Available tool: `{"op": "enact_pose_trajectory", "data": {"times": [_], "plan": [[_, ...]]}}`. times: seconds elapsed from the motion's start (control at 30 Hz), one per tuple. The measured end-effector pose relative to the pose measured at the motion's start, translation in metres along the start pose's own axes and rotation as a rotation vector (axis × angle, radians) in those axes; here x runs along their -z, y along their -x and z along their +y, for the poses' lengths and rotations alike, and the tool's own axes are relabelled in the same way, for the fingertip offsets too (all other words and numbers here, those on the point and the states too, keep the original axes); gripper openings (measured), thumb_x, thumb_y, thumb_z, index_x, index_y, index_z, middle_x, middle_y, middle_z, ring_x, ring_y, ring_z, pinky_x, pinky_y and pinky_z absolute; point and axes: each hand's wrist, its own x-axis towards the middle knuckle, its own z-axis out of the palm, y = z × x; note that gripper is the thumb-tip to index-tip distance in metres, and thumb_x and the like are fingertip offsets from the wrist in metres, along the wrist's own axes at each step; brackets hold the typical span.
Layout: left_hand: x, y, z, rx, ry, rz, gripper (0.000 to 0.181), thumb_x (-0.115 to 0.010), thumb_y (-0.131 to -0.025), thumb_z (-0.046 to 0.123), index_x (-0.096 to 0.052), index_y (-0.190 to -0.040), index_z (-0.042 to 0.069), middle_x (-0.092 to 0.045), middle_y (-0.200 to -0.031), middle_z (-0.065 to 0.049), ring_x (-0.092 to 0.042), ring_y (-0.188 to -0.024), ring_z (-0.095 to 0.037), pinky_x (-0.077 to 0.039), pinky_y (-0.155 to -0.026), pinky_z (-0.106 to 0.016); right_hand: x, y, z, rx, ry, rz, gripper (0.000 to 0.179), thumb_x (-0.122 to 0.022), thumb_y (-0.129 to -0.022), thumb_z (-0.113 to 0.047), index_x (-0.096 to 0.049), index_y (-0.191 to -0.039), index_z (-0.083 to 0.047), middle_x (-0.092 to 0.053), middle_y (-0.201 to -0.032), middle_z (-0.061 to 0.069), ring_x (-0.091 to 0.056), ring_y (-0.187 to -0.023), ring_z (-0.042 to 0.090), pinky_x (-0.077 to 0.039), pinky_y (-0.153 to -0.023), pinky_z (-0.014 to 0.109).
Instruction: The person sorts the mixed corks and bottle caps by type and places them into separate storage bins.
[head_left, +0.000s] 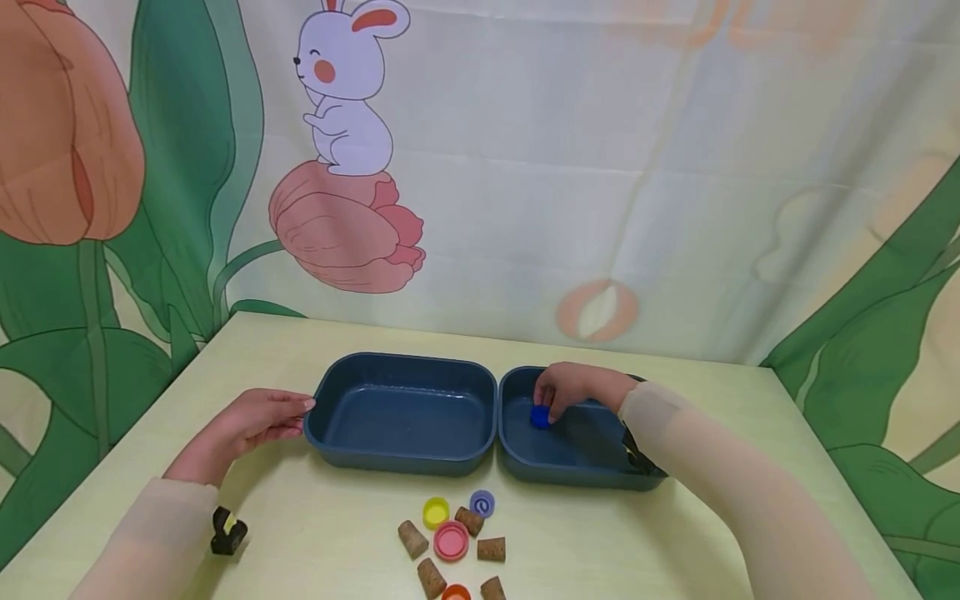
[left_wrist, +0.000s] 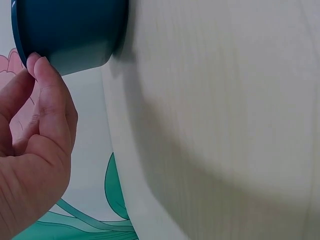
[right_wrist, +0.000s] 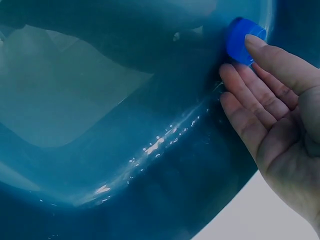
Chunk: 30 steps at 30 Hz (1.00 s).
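My right hand (head_left: 564, 387) pinches a blue bottle cap (right_wrist: 245, 41) between thumb and fingers, low inside the right dark blue tub (head_left: 573, 477). In the right wrist view the thumb lies on the cap's side, close to the tub's inner wall. The left dark blue tub (head_left: 401, 465) stands beside it, its inside showing no items. My left hand (head_left: 262, 417) is at that tub's left end. Thumb and fingertip pinch the rim there, as the left wrist view shows.
In front of the tubs lie several corks (head_left: 412, 539), a yellow cap (head_left: 436, 512), a purple cap (head_left: 482, 503), a pink cap (head_left: 451, 541) and an orange cap (head_left: 456, 592), partly cut off. A printed curtain (head_left: 487, 167) hangs behind the table (head_left: 315, 533).
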Motion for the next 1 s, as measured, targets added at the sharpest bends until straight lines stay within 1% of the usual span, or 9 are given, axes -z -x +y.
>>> {"op": "enact_pose_trajectory", "data": {"times": [0.37,0.8,1.0], "plan": [[-0.0005,-0.0011,0.0002,-0.002,0.008,0.009,0.038,-0.06,-0.103,0.015,-0.061,-0.128,-0.014,-0.071,-0.075,0.009,-0.068,-0.068,-0.002,-0.061,-0.068,-0.017,0.0002,-0.0033,0.0025,-0.011,0.017,-0.007,0.027,-0.081,-0.085,-0.007,-0.068,-0.109,-0.003,-0.074,-0.112,0.015,-0.068,-0.101,0.021,-0.058,-0.089,0.031],[0.0001,-0.0013,-0.0006,-0.006,0.002,0.008,0.04,-0.059,-0.103,0.014,-0.058,-0.131,-0.015,-0.071,-0.076,0.009,-0.068,-0.069,-0.003,-0.061,-0.068,-0.017,0.0005,0.0002,-0.003,-0.031,0.045,-0.007,0.03,-0.08,-0.086,-0.006,-0.069,-0.113,-0.003,-0.074,-0.112,0.014,-0.068,-0.1,0.02,-0.058,-0.087,0.03],[0.0015,-0.0016,-0.0016,-0.002,0.003,0.007,0.041,-0.059,-0.104,0.014,-0.057,-0.132,-0.016,-0.071,-0.075,0.009,-0.067,-0.069,-0.003,-0.061,-0.068,-0.017,0.001,0.0007,-0.0024,-0.041,0.052,-0.009,0.028,-0.079,-0.086,-0.006,-0.07,-0.113,-0.004,-0.075,-0.112,0.013,-0.069,-0.101,0.02,-0.059,-0.089,0.031]]}}
